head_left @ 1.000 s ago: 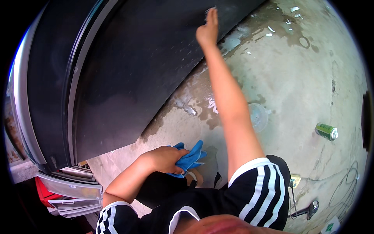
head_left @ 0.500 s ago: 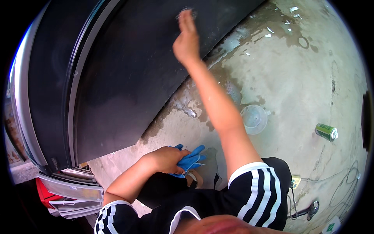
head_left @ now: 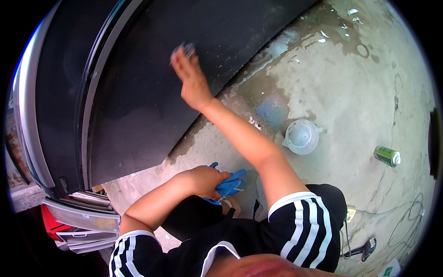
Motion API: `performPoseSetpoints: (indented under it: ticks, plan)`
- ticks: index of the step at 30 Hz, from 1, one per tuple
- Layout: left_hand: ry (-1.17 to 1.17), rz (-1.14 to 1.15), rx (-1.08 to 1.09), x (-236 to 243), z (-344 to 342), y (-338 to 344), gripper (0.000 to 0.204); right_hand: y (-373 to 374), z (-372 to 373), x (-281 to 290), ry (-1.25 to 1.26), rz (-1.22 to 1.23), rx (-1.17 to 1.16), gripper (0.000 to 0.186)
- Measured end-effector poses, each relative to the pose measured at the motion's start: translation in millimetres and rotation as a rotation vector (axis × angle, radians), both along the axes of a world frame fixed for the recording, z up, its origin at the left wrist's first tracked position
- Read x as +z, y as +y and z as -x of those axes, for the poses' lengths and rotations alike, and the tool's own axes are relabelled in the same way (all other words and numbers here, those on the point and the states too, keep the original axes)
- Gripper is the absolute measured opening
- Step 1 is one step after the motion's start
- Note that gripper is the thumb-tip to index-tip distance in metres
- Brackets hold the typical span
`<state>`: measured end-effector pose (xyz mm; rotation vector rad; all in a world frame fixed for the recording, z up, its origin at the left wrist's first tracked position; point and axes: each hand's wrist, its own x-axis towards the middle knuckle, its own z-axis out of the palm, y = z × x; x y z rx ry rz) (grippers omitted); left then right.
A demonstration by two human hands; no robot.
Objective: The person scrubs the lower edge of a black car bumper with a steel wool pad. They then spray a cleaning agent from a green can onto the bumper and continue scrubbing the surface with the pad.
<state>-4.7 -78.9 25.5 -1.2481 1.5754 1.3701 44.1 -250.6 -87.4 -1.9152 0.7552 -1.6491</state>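
Note:
My right hand [head_left: 195, 87] presses a silvery, wiry scouring pad [head_left: 186, 47] flat against the dark side panel [head_left: 138, 111] of a tall black appliance. The pad shows only beyond my fingertips; the rest is under the fingers. Pale specks and droplets dot the panel around and to the right of that hand. Lower down, close to my knee, my left hand [head_left: 202, 181] is closed around blue gloves [head_left: 232, 183], whose fingers stick out to the right.
On the concrete floor stand a clear plastic jug [head_left: 302, 137] and a green spray can [head_left: 386, 156] lying on its side. Water and white scraps mark the floor beside the panel. Drawers or trays [head_left: 87, 219] lie at lower left. A black-handled tool [head_left: 367, 249] and cables lie lower right.
My right hand has slid down and left across the panel with the scouring pad. My left hand, with the blue gloves, has barely moved.

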Motion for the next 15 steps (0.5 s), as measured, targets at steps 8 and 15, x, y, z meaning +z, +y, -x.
performPoseSetpoints:
  ticks: [8, 15]
  plan:
    - [0.022, 0.067, 0.071, 8, -11, 19, 0.068, -109, 42, 6, -0.303, -0.275, -0.289, 0.068]
    - [0.017, 0.101, -0.032, -3, -9, 23, 0.062, 18, -15, 9, 0.095, 0.286, 0.198, 0.053]
